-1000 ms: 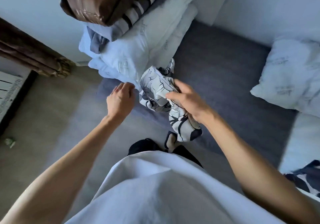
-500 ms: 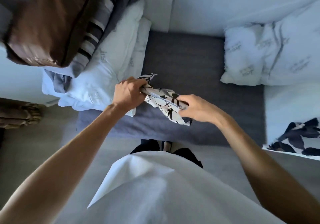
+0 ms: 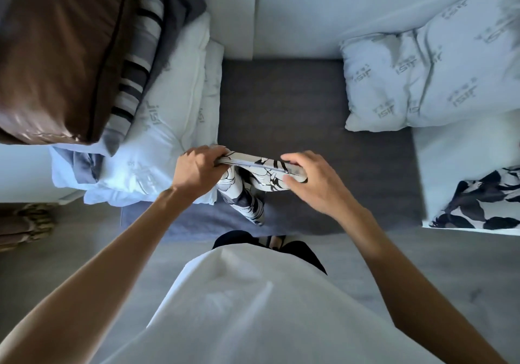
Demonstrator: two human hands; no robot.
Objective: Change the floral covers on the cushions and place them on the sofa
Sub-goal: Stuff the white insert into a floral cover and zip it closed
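You are early to midway in the job, as far as I can judge: the bare white cushions (image 3: 157, 144) lie stacked just to the left of your left hand (image 3: 197, 172), more uncovered cushions (image 3: 439, 82) sit well off beyond your right hand (image 3: 315, 183), and only one cushion in a dark leaf print (image 3: 484, 206) far to the right looks dressed. The floral cover (image 3: 253, 175) is not yet on anything; you hold it stretched between both hands over the grey sofa seat (image 3: 281, 104), its top edge taut and the rest drooping below your knuckles. Your left hand is clenched around one end of that edge, wrist bent, forearm reaching up from the lower left. Your right hand pinches the other end between thumb and fingers, the fingers curled over the top, palm turned down. Both arms are extended forward at about the same height. What is left, by my reckoning: find the opening, feed a cushion in, close it, and set it on the seat ahead of your hands.
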